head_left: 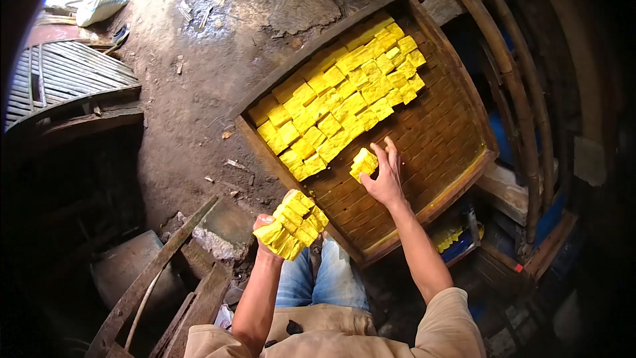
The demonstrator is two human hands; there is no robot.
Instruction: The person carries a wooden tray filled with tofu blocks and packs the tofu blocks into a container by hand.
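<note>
My left hand (265, 223) is closed around a stack of yellow tofu blocks (295, 225), just outside the near left edge of a wooden-framed woven tray (437, 139). Over the woven bottom, my right hand (386, 176) holds a small cluster of yellow tofu pieces (364, 164) between thumb and fingers. Its other fingers reach up and forward. Rows of yellow tofu blocks (338, 99) lie close together across the far left part of the tray. A gap separates the right hand's pieces from those rows.
Bamboo and wooden rails (510, 73) stand along the right side. A slatted bamboo rack (73, 76) is at the far left, beside the dirt floor (192, 106). Wooden boards (159, 258) and a stone block (225, 229) lie near my left arm.
</note>
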